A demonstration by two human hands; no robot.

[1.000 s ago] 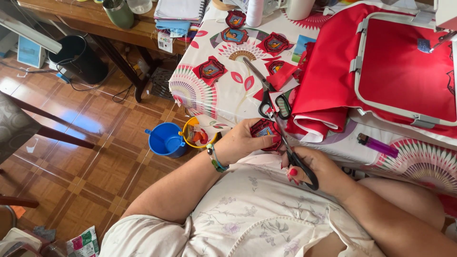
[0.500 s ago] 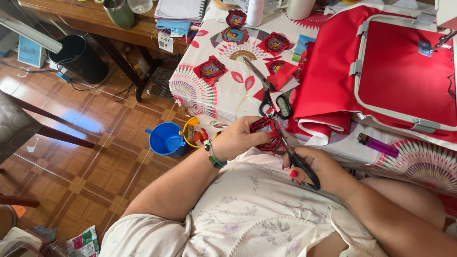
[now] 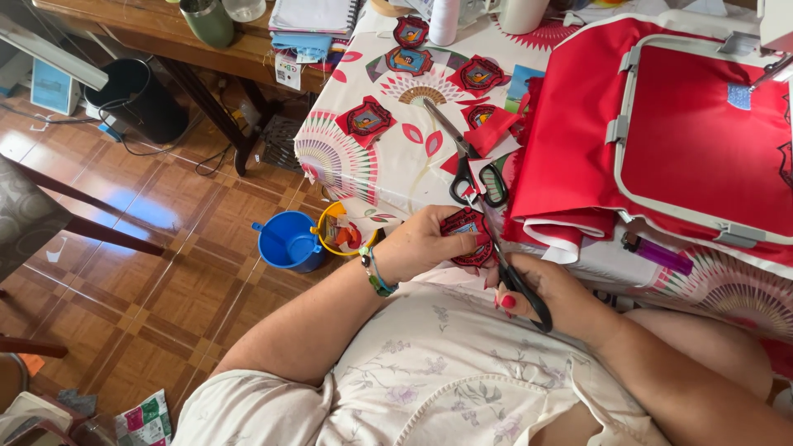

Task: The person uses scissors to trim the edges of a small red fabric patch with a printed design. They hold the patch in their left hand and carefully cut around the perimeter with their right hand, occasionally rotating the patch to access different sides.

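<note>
Red embroidered patch (image 3: pixel 465 237) sat pinched in the left hand (image 3: pixel 421 245), directly beside the right hand (image 3: pixel 541 291), whose closed grip held black scissors (image 3: pixel 516 281) angled up-left, blades meeting the patch's near edge

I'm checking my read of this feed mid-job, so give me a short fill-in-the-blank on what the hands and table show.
1. The left hand holds a red ____ at the table edge.
2. The right hand works black-handled ____ against that piece.
3. A second pair of scissors lies on the ____, untouched.
4. On the floor by the table stands a small ____ bucket next to a yellow one.

Missing words: patch; scissors; table; blue
</note>
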